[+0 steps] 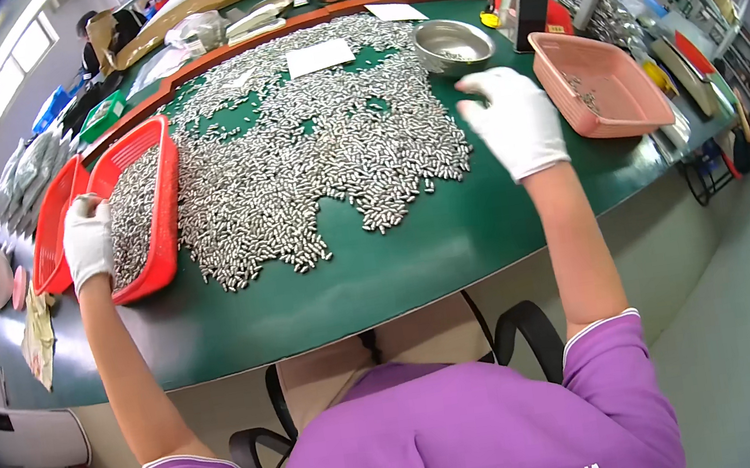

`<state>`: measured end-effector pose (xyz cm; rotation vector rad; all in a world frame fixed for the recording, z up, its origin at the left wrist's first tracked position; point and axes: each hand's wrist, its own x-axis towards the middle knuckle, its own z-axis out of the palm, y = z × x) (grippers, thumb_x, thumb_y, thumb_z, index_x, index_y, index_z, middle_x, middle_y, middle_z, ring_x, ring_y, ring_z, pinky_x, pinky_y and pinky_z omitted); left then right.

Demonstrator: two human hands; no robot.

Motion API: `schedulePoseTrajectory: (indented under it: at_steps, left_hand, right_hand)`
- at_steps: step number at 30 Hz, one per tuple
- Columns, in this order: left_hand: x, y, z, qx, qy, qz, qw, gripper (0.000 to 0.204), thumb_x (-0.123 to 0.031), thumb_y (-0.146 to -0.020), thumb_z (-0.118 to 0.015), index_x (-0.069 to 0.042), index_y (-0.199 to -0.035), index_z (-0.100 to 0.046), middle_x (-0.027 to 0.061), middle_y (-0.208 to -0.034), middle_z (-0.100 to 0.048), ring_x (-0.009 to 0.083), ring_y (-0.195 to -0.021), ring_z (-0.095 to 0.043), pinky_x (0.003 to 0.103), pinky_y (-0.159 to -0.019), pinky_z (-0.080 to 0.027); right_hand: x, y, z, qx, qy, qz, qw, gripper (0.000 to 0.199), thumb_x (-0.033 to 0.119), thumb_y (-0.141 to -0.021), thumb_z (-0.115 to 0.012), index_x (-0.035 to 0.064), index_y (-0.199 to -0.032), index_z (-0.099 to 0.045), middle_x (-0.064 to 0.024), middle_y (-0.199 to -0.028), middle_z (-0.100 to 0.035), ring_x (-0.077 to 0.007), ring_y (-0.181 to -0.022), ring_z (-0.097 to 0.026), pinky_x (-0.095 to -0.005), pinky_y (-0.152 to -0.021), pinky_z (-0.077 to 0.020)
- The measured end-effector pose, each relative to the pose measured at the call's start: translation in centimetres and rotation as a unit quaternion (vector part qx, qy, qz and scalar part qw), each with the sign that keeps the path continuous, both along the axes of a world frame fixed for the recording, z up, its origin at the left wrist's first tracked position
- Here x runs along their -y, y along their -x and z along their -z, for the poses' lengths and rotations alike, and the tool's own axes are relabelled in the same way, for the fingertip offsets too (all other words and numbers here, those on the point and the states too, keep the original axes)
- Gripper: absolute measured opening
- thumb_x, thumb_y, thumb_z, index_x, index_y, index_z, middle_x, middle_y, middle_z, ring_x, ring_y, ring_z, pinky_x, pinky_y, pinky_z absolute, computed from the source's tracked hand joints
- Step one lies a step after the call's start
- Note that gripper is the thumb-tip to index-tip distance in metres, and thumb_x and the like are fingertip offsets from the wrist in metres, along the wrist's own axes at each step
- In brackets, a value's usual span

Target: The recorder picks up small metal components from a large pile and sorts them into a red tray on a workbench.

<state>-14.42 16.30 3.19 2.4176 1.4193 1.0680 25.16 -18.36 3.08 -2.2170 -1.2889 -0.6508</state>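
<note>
A wide heap of small silver metal parts (pixel 324 136) covers the green table (pixel 397 259). My left hand (pixel 88 241), in a white glove, grips the near left rim of a red plastic basket (pixel 158 206) that holds more of the same parts. My right hand (pixel 513 119), also gloved, hovers with fingers spread just past the right edge of the heap, close to a steel bowl (pixel 454 44). I see nothing in that hand.
A pink basket (pixel 604 90) with a few parts stands at the right. A second red basket (pixel 52 229) lies left of the first. White paper slips (pixel 320 56) rest on the heap. Boxes, bags and a black phone (pixel 531 10) crowd the far side.
</note>
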Motion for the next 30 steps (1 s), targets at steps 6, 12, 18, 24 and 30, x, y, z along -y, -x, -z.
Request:
schedulePoseTrajectory:
  at_steps: [6, 12, 18, 24, 30]
  left_hand:
    - [12.7, -7.4, -1.0, 0.108, -0.164, 0.144, 0.97, 0.009, -0.002, -0.078, -0.066, -0.004, -0.081, -0.058, 0.0095, -0.102, -0.061, 0.0217, -0.094, -0.058, 0.031, -0.083, -0.045]
    - [23.5, -11.4, 2.0, -0.012, -0.107, 0.33, 0.938, 0.017, 0.003, -0.063, -0.067, -0.004, -0.072, -0.055, 0.0124, -0.107, -0.057, 0.0344, -0.109, -0.051, 0.041, -0.091, -0.042]
    - [25.5, -10.4, 4.5, -0.071, -0.021, 0.325, 0.943, 0.016, 0.0, -0.062, -0.07, -0.003, -0.072, -0.057, 0.0132, -0.113, -0.057, 0.0361, -0.116, -0.047, 0.042, -0.094, -0.04]
    - [25.8, -10.3, 5.4, -0.042, 0.018, 0.316, 0.948, 0.02, 0.004, -0.062, -0.068, -0.004, -0.076, -0.056, 0.0138, -0.117, -0.054, 0.0366, -0.117, -0.046, 0.042, -0.097, -0.038]
    - [25.4, -10.3, 5.6, -0.043, -0.002, 0.345, 0.937, 0.016, 0.001, -0.063, -0.068, -0.005, -0.075, -0.059, 0.0136, -0.115, -0.056, 0.0376, -0.114, -0.047, 0.043, -0.093, -0.039]
  right_hand:
    - [5.4, -3.9, 4.0, -0.144, 0.138, 0.202, 0.959, 0.03, 0.028, -0.078, -0.063, 0.0092, -0.101, -0.066, -0.0124, -0.101, -0.063, -0.0301, -0.095, -0.061, -0.04, -0.082, -0.0489]
    - [8.1, -5.1, 6.1, -0.178, -0.088, 0.161, 0.967, 0.026, 0.022, -0.089, -0.052, 0.0013, -0.103, -0.06, -0.0137, -0.086, -0.065, -0.0267, -0.077, -0.064, -0.0355, -0.072, -0.0494]
    - [10.3, 8.2, 3.4, -0.538, -0.115, -0.129, 0.825, 0.044, 0.014, -0.09, -0.059, 0.0012, -0.128, -0.044, -0.0046, -0.102, -0.055, -0.0068, -0.088, -0.052, -0.0207, -0.081, -0.0432]
    - [9.8, 16.1, 4.8, -0.416, 0.079, -0.198, 0.884, 0.052, 0.01, -0.085, -0.054, 0.0117, -0.136, -0.041, -0.0189, -0.085, -0.063, -0.0347, -0.063, -0.06, -0.0398, -0.061, -0.0504]
    - [8.7, 17.9, 5.6, -0.294, 0.148, -0.192, 0.925, 0.056, 0.012, -0.084, -0.052, 0.0182, -0.138, -0.039, -0.0109, -0.061, -0.057, -0.0274, -0.049, -0.056, -0.0385, -0.049, -0.0489]
